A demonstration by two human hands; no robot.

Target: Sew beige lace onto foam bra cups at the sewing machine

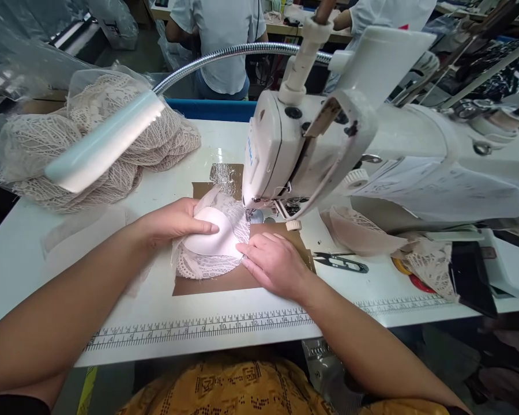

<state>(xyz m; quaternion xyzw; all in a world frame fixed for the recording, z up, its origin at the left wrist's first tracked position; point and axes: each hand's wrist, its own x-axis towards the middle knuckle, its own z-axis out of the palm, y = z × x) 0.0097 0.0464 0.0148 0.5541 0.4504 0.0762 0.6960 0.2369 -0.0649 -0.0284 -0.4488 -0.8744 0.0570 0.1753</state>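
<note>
You are curving your left hand (173, 222) over a pale pink moulded foam cup (207, 236), the thumb lying along its top and the fingers closing loosely round its far side, so it is being held down rather than pinched. Your right hand (274, 262) is lying flat with its fingers close together, the fingertips (244, 251) pressing the cream scalloped lace trim (207, 266) against the cup's near edge. Just beyond those fingertips, the lace is sitting under the needle foot (253, 214) of the white industrial sewing machine (285, 150). Lace is already wrapping the cup's lower rim, but I cannot tell how much of it is stitched. Right of your right-hand knuckles, well apart, black thread snips (341, 262) are lying untouched.
</note>
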